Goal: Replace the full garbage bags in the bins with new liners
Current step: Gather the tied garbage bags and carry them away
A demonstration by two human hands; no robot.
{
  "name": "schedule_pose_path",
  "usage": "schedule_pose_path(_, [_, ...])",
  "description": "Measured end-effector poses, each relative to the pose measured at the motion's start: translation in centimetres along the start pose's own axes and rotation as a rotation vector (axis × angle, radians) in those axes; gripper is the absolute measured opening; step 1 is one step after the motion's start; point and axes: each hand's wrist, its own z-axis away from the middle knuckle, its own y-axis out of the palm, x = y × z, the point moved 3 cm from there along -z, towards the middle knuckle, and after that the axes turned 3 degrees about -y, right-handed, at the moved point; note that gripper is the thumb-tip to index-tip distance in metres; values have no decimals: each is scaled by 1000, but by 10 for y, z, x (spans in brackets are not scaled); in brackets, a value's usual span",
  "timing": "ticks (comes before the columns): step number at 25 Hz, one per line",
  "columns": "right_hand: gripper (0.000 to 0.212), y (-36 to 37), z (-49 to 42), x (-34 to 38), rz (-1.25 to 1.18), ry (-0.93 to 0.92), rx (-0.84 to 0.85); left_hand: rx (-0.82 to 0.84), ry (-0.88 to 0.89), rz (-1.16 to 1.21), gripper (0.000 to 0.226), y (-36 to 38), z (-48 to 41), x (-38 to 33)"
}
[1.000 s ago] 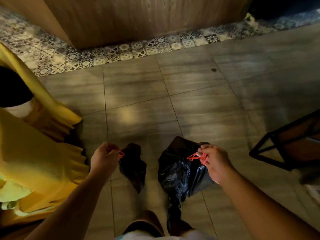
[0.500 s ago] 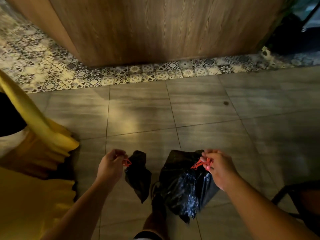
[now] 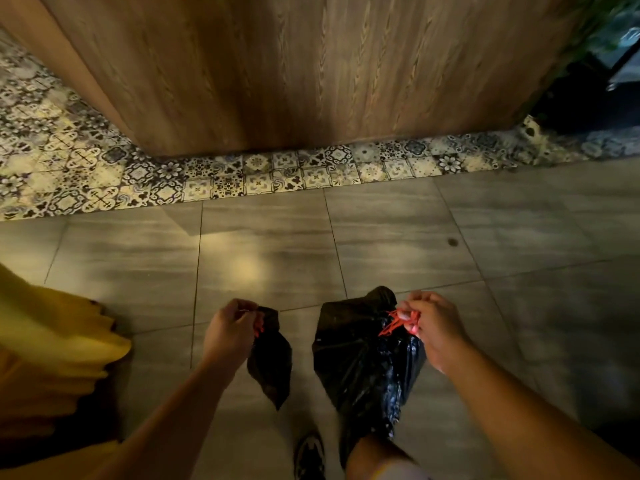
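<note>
I carry two black garbage bags above a grey tiled floor. My left hand is closed on the red drawstring of a small, nearly flat black bag that hangs limp. My right hand grips the knotted red drawstring of a larger, fuller black bag, which hangs in front of my right leg. The two bags hang apart. No bin shows in this view.
A wood-panelled counter front stands ahead, with a strip of patterned tiles at its foot. Yellow fabric fills the lower left. Dark shapes with foliage sit at the top right. My shoe shows at the bottom.
The view has tilted up and moved toward the wooden counter. The black chair frame at the right has left the view. Both hands keep their hold on the bags.
</note>
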Motion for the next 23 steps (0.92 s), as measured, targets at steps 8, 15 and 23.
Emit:
schedule_pose_path(8, [17,65,-169,90,-15,73,135,-162,2,-113,16,34,-147,-98])
schedule_pose_path(15, [16,132,-302,198,37,83,155,-156,8,-73,14,69,-258,-214])
schedule_pose_path(23, [19,232,-446,293,233,16,130,-66,44,-74,11,92,-420,-317])
